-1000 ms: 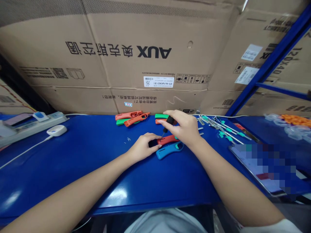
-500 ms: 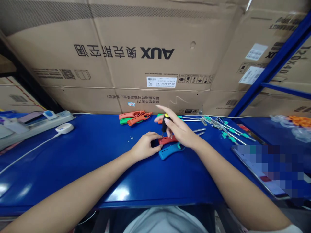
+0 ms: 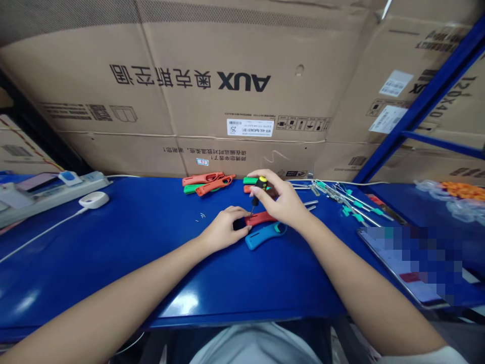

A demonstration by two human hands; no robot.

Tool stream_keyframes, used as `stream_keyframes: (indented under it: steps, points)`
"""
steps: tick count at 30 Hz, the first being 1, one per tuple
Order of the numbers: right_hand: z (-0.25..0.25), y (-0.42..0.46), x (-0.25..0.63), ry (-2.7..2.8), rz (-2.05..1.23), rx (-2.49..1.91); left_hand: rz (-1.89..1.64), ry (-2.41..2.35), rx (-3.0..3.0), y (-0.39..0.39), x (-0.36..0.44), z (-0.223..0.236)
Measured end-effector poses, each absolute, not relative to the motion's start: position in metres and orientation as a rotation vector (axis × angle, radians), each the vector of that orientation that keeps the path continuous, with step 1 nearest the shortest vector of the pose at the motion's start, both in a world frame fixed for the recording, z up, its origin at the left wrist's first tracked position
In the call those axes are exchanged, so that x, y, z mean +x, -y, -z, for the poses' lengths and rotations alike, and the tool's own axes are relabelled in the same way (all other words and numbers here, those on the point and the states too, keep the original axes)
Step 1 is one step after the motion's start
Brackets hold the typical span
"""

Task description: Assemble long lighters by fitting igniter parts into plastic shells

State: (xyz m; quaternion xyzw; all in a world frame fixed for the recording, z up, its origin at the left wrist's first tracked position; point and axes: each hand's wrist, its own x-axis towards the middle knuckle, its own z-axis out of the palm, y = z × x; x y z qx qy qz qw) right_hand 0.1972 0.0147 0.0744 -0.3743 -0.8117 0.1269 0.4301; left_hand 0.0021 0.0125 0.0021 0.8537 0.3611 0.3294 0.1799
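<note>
A red lighter casing lies flat on the blue table, its left end pinched between the thumb and fingers of my left hand. My right hand grips a small screwdriver with a black and yellow handle. The screwdriver leans a little, and its tip meets the red casing near the left end; the exact contact spot is too small to make out. Just in front lies a blue lighter casing with a teal trigger. Several tiny screws are scattered left of my left hand.
Orange and green lighter casings lie at the back, with another green casing behind my right hand. Metal lighter tubes with green parts spread to the right, near a phone. A power strip and white charger are left.
My right hand's fingers have closed round the screwdriver handle from a more stretched-out pose, and the handle tilts more to the right. My left hand keeps its hold on the red casing.
</note>
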Motion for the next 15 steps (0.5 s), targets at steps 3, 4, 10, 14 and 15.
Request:
stream_keyframes:
  steps: [3,4,10,14,15]
  points:
    - [-0.075,-0.0127,0.1968,1.934,0.013,-1.048,-0.931,-1.021,2.416,-0.0126,0.0022,-0.0022]
    - [-0.0756,-0.0125,0.1972,1.951,0.004,-1.027,-0.929,-1.022,2.419,-0.0127,0.0022,-0.0022]
    - [-0.0746,-0.0175,0.2021,2.053,-0.469,-0.801,-0.929,-1.011,2.418,-0.0124,0.0022,-0.0027]
    - [-0.0743,-0.0153,0.2048,1.992,-0.003,-0.896,-0.939,-1.013,2.419,-0.0115,0.0024,-0.0035]
    - [-0.0754,-0.0139,0.2053,2.019,0.007,-0.864,-0.938,-1.014,2.417,-0.0115,0.0024,-0.0036]
